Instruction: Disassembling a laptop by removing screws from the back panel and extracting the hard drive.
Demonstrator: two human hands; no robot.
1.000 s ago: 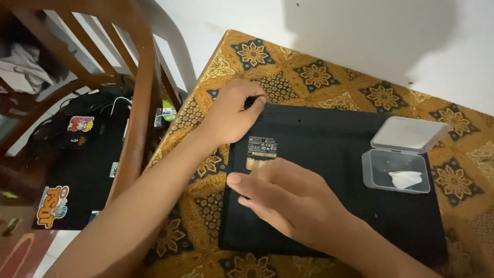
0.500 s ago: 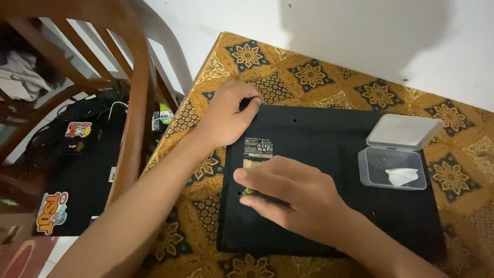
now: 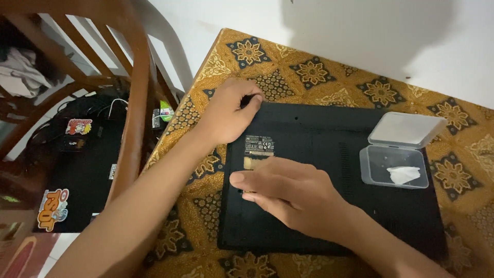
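Observation:
A black laptop [image 3: 319, 139] lies upside down on a table covered with a gold patterned cloth [image 3: 309, 77]. My left hand [image 3: 226, 116] grips the laptop's far left corner, fingers curled over its edge. My right hand [image 3: 288, 195] lies on the laptop's underside near the left side, fingers together and pointing left, just below a small label [image 3: 259, 144]. Whether it holds something small under the fingers I cannot tell. A small clear plastic box [image 3: 396, 164] with its lid open stands on the laptop at the right, with a bit of white material inside.
A wooden chair [image 3: 134, 103] stands close to the table's left edge. Beyond it, on the floor, lie a black case with stickers [image 3: 77, 164], cables and some cloth. A white wall [image 3: 360, 36] runs behind the table.
My right hand has slid a little down and toward me over the laptop's underside, uncovering more of the label. My left hand stays on the far left corner.

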